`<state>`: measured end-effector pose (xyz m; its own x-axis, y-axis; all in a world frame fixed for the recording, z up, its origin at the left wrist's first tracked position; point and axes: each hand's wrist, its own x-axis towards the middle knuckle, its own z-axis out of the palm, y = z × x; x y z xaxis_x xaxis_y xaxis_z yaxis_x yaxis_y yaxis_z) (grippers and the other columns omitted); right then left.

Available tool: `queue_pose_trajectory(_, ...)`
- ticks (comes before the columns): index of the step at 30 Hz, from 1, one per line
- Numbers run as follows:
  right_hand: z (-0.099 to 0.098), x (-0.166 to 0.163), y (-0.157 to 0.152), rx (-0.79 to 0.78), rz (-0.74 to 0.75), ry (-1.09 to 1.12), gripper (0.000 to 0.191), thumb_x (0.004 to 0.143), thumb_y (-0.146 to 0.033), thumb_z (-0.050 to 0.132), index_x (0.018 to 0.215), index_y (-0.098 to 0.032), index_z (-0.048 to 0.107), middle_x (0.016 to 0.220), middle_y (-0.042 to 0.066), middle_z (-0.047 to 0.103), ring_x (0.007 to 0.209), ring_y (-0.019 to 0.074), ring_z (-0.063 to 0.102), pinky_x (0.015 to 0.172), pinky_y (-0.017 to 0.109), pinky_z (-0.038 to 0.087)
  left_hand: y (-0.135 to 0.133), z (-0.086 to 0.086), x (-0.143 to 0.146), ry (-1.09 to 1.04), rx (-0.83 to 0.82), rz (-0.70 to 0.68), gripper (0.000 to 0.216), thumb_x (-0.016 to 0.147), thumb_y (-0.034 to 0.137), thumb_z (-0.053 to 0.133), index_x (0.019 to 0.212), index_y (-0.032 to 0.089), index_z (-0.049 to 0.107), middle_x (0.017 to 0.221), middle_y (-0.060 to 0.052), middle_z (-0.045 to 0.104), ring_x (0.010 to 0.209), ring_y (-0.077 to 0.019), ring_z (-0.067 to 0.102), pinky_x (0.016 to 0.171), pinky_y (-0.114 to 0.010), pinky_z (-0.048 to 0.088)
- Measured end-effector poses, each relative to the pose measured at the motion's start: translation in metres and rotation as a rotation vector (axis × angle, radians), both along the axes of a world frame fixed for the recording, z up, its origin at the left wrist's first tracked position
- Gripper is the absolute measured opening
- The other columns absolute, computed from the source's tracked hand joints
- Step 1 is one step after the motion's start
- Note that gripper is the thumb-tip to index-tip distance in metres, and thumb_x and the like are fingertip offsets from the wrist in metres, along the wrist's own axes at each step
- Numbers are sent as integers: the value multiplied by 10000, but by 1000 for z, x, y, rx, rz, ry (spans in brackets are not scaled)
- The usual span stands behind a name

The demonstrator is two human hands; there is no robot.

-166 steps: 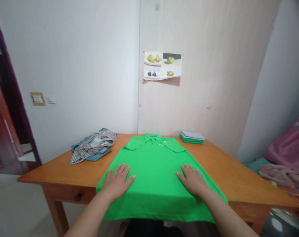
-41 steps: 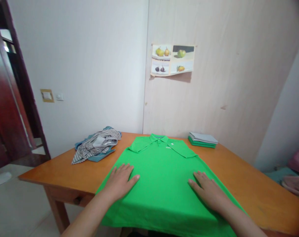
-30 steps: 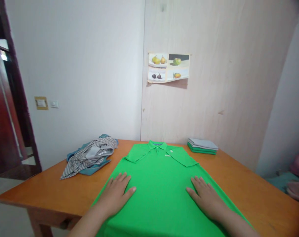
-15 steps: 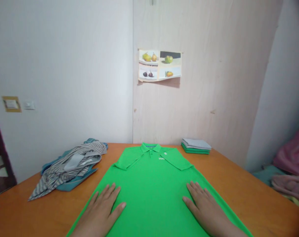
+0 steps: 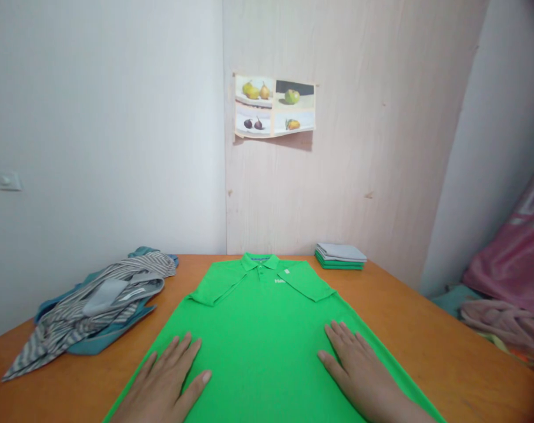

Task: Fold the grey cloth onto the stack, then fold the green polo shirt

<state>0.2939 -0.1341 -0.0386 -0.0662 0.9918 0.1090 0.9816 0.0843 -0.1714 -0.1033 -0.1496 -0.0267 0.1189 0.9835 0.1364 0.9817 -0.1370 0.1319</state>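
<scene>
A bright green polo shirt [image 5: 262, 329] lies front up on the table, its collar at the far end and both short sleeves folded inward over the chest. My left hand [image 5: 163, 379] rests flat on the lower left of the shirt, fingers stretched out and thumb apart. On the lower right side, my right hand [image 5: 359, 370] lies flat too, its fingers pointing away from me. Neither hand grips the cloth. The shirt's bottom hem is out of view.
An orange-brown table [image 5: 407, 329] runs up to the wall. To the left lies a loose heap of striped and blue clothes [image 5: 108, 299]. A folded stack of grey and green garments [image 5: 341, 257] sits at the back right. Beyond the right edge are pink fabrics [image 5: 509, 270].
The view has turned slightly to the right, so everything appears shifted left. Both hands stay flat on the shirt in about the same places.
</scene>
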Motion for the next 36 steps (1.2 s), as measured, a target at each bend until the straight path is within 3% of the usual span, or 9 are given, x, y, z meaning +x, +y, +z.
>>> queue_pose_trajectory(10,-15,8,7,42,7,-14,811,911,-744,284,1501,-202,410,1582,47,309,1477,281,233,1223,505,191,-1,0,2,-29,-16,21,728,905,724,362,1502,309,387,1585,-5,291,1485,-294,225,1214,-554,155)
queue_pose_trajectory(16,-15,10,5,137,-14,-47,787,911,-737,296,1520,-245,370,1608,36,226,1490,291,161,1207,551,199,-7,4,6,-15,28,95,824,879,765,357,1528,259,343,1618,-23,180,1504,-302,130,1216,-540,148)
queue_pose_trajectory(22,-14,11,6,51,14,-69,703,907,-741,293,1457,-342,470,1555,-1,362,1463,295,265,1188,592,211,-11,8,11,-14,-44,96,794,897,764,299,1510,267,389,1598,-28,264,1497,-297,179,1216,-561,109)
queue_pose_trajectory(30,-29,22,11,85,-69,-114,727,903,-691,297,1477,-273,455,1568,12,324,1467,317,250,1163,644,212,-12,13,11,-44,-49,99,824,899,770,283,1524,240,368,1606,-89,234,1498,-320,161,1201,-585,102)
queue_pose_trajectory(36,-19,12,11,52,-67,-80,748,893,-695,336,1479,-245,457,1576,52,308,1475,322,216,1177,629,187,-12,16,14,-75,-33,61,785,917,732,326,1506,221,412,1600,-110,264,1491,-347,173,1196,-592,126)
